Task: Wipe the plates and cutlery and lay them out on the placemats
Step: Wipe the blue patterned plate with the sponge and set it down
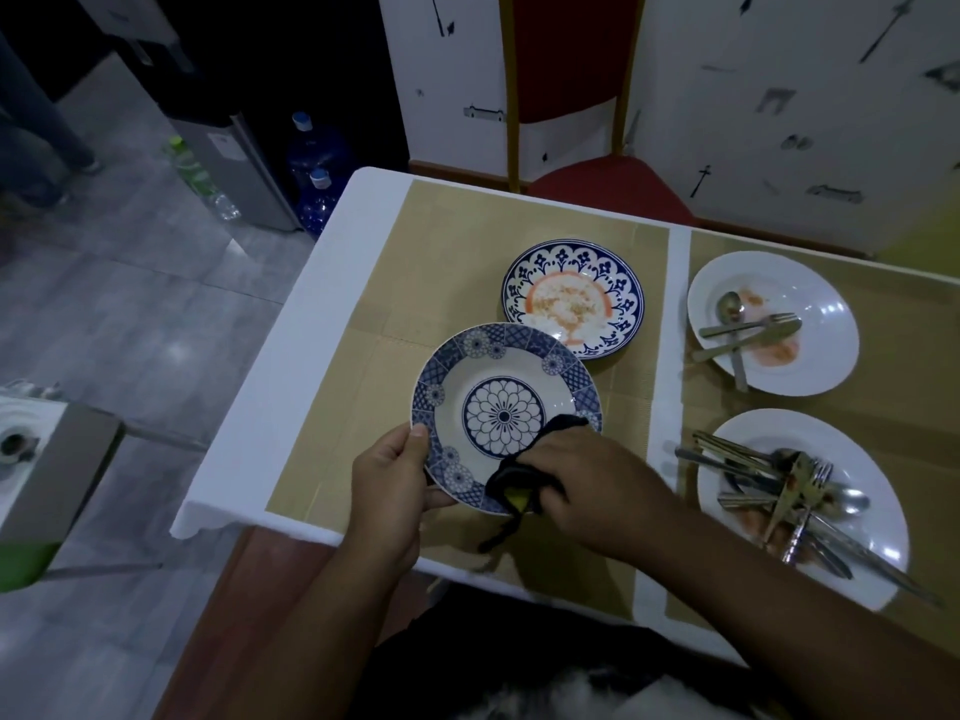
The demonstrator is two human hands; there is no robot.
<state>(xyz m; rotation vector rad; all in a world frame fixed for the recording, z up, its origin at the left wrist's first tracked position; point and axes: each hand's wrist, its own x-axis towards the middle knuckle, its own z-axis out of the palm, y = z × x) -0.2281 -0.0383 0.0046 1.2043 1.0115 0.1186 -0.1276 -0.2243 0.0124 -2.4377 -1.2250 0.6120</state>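
Observation:
My left hand grips the near-left rim of a blue-and-white flower-patterned plate, held tilted above the left tan placemat. My right hand presses a dark cloth against the plate's near-right rim. Behind it a second blue-patterned plate with orange food smears lies on the same placemat. On the right placemat, a white plate carries a spoon, fork and knife and sauce stains. A nearer white plate holds several pieces of soiled cutlery.
The table has a white cloth and its left edge drops to a tiled floor. A red chair stands at the far side. Blue water bottles and a grey appliance sit on the floor at left.

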